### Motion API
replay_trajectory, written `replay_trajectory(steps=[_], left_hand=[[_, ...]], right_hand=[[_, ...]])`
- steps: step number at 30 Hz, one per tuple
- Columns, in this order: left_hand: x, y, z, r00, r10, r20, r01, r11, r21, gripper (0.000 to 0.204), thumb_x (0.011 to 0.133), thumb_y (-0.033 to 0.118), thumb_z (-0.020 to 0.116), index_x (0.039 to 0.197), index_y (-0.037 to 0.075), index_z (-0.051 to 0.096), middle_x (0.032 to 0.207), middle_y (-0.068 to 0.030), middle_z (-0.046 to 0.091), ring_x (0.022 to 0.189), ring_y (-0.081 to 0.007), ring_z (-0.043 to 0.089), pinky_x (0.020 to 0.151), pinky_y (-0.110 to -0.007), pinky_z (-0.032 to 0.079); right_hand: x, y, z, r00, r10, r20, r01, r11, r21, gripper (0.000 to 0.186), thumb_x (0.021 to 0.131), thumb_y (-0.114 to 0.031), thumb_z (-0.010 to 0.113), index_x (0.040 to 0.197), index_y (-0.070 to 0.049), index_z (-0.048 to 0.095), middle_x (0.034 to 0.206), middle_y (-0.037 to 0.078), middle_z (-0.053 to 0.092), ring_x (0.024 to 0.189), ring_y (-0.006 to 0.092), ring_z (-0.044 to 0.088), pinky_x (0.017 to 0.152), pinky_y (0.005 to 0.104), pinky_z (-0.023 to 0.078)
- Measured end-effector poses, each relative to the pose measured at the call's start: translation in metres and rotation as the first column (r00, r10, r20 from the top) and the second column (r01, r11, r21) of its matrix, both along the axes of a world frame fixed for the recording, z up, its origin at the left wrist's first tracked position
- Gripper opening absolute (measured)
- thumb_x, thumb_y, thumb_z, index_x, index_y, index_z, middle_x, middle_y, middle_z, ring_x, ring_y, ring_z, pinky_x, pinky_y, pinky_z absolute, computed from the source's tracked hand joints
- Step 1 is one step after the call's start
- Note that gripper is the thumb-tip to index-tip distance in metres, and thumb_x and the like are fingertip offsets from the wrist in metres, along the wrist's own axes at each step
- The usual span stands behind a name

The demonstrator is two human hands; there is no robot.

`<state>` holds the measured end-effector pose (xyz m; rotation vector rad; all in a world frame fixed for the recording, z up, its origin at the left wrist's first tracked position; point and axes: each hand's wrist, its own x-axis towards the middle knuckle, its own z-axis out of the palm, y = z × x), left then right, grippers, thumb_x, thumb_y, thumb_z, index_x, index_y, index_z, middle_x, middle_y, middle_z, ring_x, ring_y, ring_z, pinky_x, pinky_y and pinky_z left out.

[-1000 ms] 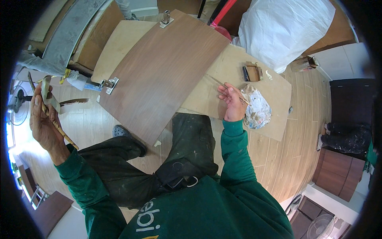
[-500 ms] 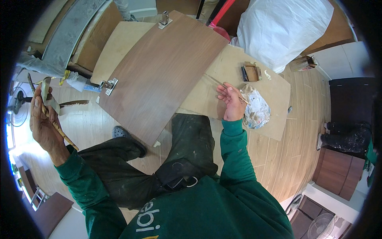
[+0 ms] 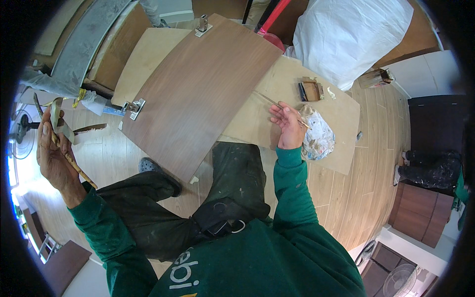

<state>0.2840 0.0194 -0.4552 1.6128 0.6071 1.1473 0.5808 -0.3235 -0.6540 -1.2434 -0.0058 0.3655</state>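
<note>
On the left, my left hand [image 3: 55, 166] is raised with its fingers closed around a paint-smeared thin stick [image 3: 78, 171] and a pale flat piece [image 3: 59, 121]. A dark blade with brown smears [image 3: 90, 128] juts out beside those fingers; its handle is hidden. My right hand [image 3: 288, 127] holds a slim brush-like stick [image 3: 267, 98] between thumb and fingers, one end pointing toward the brown wood-grain door panel [image 3: 203, 94]. A crumpled, stained cloth or bag [image 3: 319, 136] lies just right of that hand. Two metal hinges [image 3: 134, 108] are fixed to the panel.
A beige board [image 3: 341, 111] lies under the panel, with a small open box [image 3: 312, 90] on it. A big white sack [image 3: 349, 37] stands at the far right. My shoe [image 3: 161, 173] is by the panel's near corner. Another person's legs [image 3: 430, 171] show at right.
The view has shifted very slightly. Both hands stay in nearly the same place with the same things in them.
</note>
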Motion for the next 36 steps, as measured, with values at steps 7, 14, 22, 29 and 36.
replay_trajectory(steps=[7,14,22,29,36], left_hand=[[0.0006,-0.0002,0.0004,1.0,-0.008,-0.008,0.008,1.0,-0.008,0.043,0.094,0.023,0.046,0.127,-0.005,0.048,0.111,-0.0187,0.059,0.054,-0.0012,0.045,0.049,-0.01,0.039],[0.0015,0.0001,0.0005,1.0,-0.02,-0.006,0.02,1.0,0.003,0.042,0.094,0.023,0.045,0.127,-0.004,0.048,0.11,-0.0193,0.06,0.053,-0.0002,0.044,0.048,-0.009,0.038],[0.0047,-0.0034,0.0009,1.0,-0.002,-0.003,0.002,1.0,-0.006,0.042,0.095,0.023,0.044,0.126,-0.005,0.049,0.108,-0.0186,0.059,0.053,-0.0001,0.042,0.045,-0.01,0.036],[0.0039,-0.0024,0.0011,1.0,-0.023,-0.004,0.023,1.0,-0.016,0.041,0.095,0.022,0.044,0.126,-0.005,0.049,0.108,-0.0188,0.059,0.053,-0.0002,0.042,0.045,-0.01,0.035],[0.0026,-0.0013,0.0006,1.0,-0.006,0.006,0.006,1.0,-0.005,0.041,0.095,0.022,0.043,0.126,-0.004,0.049,0.106,-0.0196,0.061,0.053,-0.0009,0.042,0.047,-0.01,0.036]], right_hand=[[0.0029,0.0032,0.002,1.0,-0.004,-0.024,0.004,1.0,0.005,0.033,0.089,-0.019,0.054,0.108,0.006,0.059,0.096,0.018,0.066,0.088,0.0236,0.065,0.068,0.0307,0.051],[0.0071,0.0038,0.0036,0.999,-0.023,-0.041,0.023,1.0,0.013,0.033,0.088,-0.019,0.053,0.108,0.006,0.058,0.097,0.018,0.065,0.088,0.0246,0.064,0.07,0.0316,0.051],[0.0036,-0.0012,-0.0008,1.0,0.001,-0.005,-0.001,1.0,-0.002,0.031,0.088,-0.018,0.055,0.104,0.007,0.06,0.095,0.017,0.066,0.087,0.0232,0.065,0.068,0.031,0.051],[0.0058,0.0028,0.0029,1.0,0.005,-0.027,-0.006,1.0,-0.03,0.033,0.088,-0.02,0.052,0.109,0.005,0.058,0.096,0.017,0.066,0.087,0.0238,0.065,0.07,0.0312,0.051],[0.0058,0.0008,0.0016,1.0,0.007,-0.023,-0.007,1.0,0.011,0.031,0.089,-0.018,0.054,0.107,0.006,0.06,0.096,0.018,0.066,0.088,0.023,0.065,0.068,0.0311,0.051]])
